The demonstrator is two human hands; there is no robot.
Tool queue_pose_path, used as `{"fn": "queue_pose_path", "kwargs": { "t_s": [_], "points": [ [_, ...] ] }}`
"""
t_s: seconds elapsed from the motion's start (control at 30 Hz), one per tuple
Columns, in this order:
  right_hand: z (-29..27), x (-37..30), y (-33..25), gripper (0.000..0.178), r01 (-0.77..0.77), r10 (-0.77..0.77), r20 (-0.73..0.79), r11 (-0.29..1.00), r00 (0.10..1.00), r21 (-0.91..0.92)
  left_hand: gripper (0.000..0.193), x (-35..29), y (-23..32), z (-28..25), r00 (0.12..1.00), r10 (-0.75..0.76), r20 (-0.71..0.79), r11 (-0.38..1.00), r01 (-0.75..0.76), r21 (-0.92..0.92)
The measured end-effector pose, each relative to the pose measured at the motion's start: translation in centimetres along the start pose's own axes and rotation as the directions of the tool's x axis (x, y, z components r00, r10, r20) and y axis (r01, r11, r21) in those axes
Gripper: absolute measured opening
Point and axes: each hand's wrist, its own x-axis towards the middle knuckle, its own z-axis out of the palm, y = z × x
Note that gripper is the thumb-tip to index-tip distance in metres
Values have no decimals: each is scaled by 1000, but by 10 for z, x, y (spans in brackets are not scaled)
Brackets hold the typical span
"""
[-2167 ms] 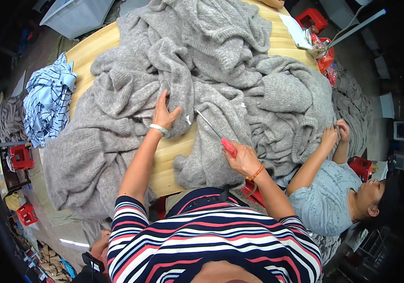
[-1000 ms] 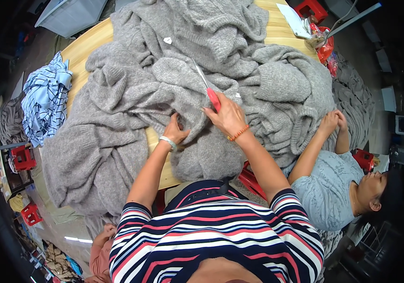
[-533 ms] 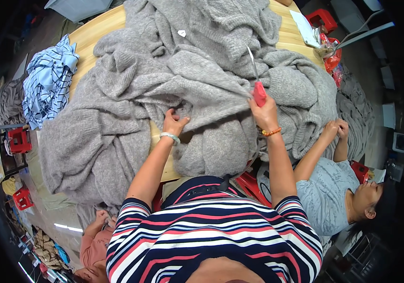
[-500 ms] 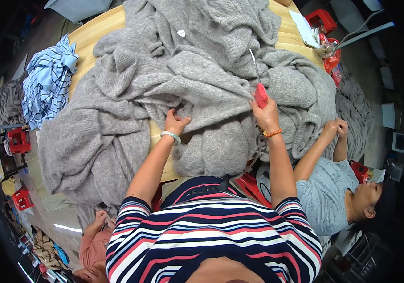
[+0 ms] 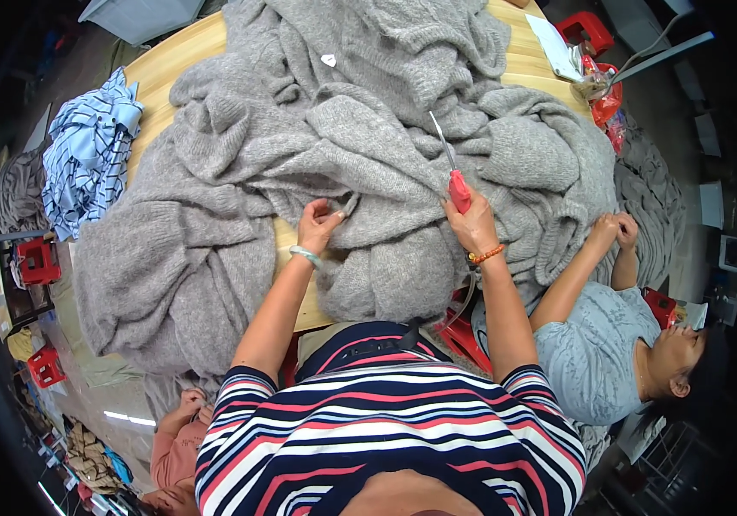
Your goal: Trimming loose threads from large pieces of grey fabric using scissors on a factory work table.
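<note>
Grey knitted sweaters lie heaped across the table in front of me. My left hand, with a pale bangle at its wrist, is closed on the edge of a sweater, a fold pinched between thumb and fingers. A red air blow gun with a long thin metal nozzle is gripped in my right hand. Its nozzle points up and slightly left over the knit. A hose shows below my right wrist.
A blue striped cloth bundle lies at the table's left edge. Pale wood shows beside the pile. A person in a grey shirt sits close on the right, another in pink at lower left. Red stools stand around.
My right hand and the blow gun have shifted a little left and down, the nozzle tilting more leftward. My left fingers have closed on the sweater's edge.
</note>
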Motion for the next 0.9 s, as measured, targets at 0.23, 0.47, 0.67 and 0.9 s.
{"fn": "queue_pose_path", "kwargs": {
  "t_s": [0.23, 0.47, 0.67, 0.9],
  "points": [
    [6, 1, 8, 28, 35, -35, -18, 999, 999, 17, 58, 8, 15, 22, 960, 247, 135, 614, -262, 745],
    [2, -1, 8, 28, 67, -67, -24, 997, 997, 24, 22, -12, 14, -7, 961, 143, 236, 984, -164, 72],
    [-3, -10, -6, 26, 28, -23, 53, 994, 998, -106, 35, -68, 37, -9, 964, -140, 225, 891, 222, -397],
    [-4, -52, -29, 23, 186, -168, 98, 960, 981, -208, 34, -71, 8, -8, 950, -286, 126, 785, 308, -538]
  ]
}}
